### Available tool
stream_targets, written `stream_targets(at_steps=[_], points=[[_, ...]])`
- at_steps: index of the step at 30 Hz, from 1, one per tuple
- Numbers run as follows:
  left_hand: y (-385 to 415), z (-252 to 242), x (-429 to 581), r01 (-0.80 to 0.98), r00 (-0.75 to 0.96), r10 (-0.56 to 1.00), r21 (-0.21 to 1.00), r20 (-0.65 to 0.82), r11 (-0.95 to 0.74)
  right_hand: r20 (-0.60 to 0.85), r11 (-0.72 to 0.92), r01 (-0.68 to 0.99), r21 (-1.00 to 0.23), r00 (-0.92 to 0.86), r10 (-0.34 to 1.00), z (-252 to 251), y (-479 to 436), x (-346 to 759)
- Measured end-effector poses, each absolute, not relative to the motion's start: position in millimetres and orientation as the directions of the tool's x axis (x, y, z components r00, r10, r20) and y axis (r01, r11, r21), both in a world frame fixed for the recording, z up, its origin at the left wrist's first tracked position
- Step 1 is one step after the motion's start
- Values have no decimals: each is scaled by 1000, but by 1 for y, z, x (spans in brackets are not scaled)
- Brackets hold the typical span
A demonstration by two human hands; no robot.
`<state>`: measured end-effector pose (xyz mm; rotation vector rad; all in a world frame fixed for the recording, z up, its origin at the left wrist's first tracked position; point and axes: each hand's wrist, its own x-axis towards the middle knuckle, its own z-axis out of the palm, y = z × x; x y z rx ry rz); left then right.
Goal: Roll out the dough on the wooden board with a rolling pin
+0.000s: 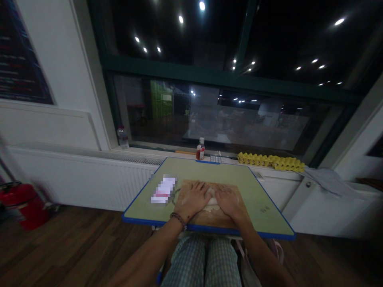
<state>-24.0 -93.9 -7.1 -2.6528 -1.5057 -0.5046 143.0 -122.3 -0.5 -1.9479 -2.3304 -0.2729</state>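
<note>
Left of the wooden board [215, 219], a blurred-out packet [164, 189] lies on the green counter [260, 199]. On the board, the left hand [193, 199], a beaded bracelet [178, 219] at its wrist, lies open and palm down, fingers angled inward, forearm slanting in from the near edge. The pale dough [212, 201] sits mid-board between both hands, mostly hidden by them. The right hand [229, 203] matches the left, pressing rather than gripping. Even weight through both palms would probably work the dough best. Beyond the board stand a red-filled bottle [200, 150] and, further right, a yellow egg tray [271, 162]
</note>
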Motion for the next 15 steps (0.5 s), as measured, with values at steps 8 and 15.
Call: stream_targets(at_steps=[8, 15], points=[[-79, 12, -18, 892, 390, 867, 105, 310, -439, 69, 85, 996, -21, -84, 994, 12, -87, 136], [-57, 7, -17, 877, 400, 881, 176, 251, -448, 100, 80, 996, -25, -78, 992, 14, -73, 138]])
